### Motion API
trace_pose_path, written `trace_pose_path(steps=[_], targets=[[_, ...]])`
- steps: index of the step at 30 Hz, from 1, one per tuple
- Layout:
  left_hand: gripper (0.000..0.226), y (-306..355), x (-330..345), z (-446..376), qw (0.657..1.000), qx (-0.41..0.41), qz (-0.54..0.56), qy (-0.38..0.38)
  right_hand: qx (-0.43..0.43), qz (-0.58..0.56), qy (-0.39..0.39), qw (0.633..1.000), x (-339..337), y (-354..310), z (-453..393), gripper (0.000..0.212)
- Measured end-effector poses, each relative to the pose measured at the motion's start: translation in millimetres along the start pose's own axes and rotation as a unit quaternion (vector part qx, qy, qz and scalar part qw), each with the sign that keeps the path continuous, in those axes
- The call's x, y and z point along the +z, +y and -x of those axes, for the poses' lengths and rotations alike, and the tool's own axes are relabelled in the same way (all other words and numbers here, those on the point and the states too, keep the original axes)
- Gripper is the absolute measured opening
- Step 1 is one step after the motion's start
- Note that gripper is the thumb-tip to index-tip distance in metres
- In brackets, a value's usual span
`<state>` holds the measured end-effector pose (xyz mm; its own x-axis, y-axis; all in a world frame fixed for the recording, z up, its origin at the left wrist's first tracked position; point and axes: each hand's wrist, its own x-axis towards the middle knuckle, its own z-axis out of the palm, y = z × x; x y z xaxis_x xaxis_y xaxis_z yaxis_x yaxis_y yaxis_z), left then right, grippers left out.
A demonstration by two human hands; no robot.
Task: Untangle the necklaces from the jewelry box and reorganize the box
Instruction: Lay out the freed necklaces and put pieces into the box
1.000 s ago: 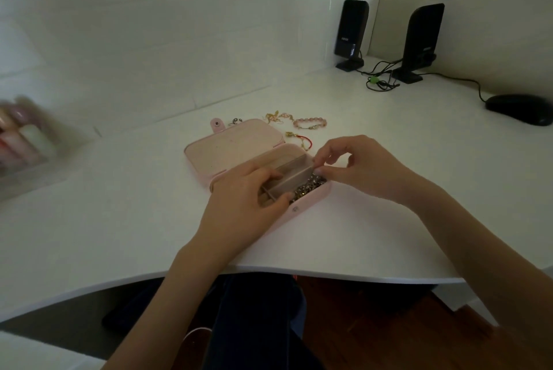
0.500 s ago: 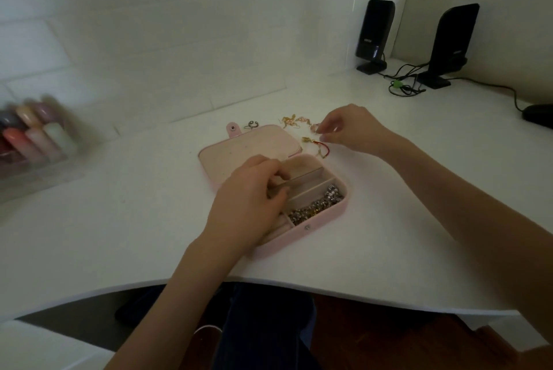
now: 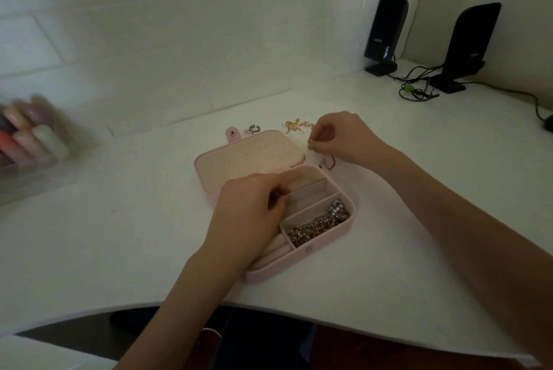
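A pink jewelry box (image 3: 329, 242) lies open on the white desk, its lid (image 3: 248, 157) flat behind it. A tangle of silver chain (image 3: 320, 224) fills the front right compartment; the other compartments that show are bare. My left hand (image 3: 248, 214) rests on the box's left side, fingers curled onto a divider, hiding that part. My right hand (image 3: 344, 136) is behind the box's right corner, thumb and finger pinched on the gold end of a red-and-gold bracelet (image 3: 327, 163). Gold jewelry (image 3: 291, 125) and a silver ring (image 3: 253, 129) lie behind the lid.
Two black speakers (image 3: 384, 34) (image 3: 469, 46) stand at the back right with a knot of cables (image 3: 416, 89). A dark mouse (image 3: 549, 122) sits at the right edge. A clear organiser of nail polish bottles (image 3: 27, 142) stands far left. The desk's curved front edge is close below the box.
My right hand left the silver chain in the box and moved back and right to the bracelet on the desk. My left hand stayed on the box. The view shifted.
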<state>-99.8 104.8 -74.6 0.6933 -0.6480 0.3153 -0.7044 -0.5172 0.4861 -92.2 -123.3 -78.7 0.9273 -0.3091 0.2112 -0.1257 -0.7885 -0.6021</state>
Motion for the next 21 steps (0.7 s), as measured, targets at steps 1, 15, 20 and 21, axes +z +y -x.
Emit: trace_pose_path(steps=[1, 15, 20, 21], targets=[[0.012, -1, 0, 0, 1.000, 0.003, -0.001, 0.000, 0.014, -0.042, 0.011, 0.999, -5, -1, 1, 0.010], [0.018, 14, 9, -27, 0.996, 0.033, -0.054, -0.055, -0.039, -0.259, 0.004, 0.965, -43, -59, 43, 0.019], [0.012, 16, 14, -34, 0.994, 0.034, -0.077, -0.066, -0.039, -0.259, 0.007, 0.965, -45, -61, 46, 0.017], [0.012, 15, 13, -33, 0.995, 0.032, -0.071, -0.065, -0.036, -0.259, 0.008, 0.965, -46, -61, 46, 0.017]])
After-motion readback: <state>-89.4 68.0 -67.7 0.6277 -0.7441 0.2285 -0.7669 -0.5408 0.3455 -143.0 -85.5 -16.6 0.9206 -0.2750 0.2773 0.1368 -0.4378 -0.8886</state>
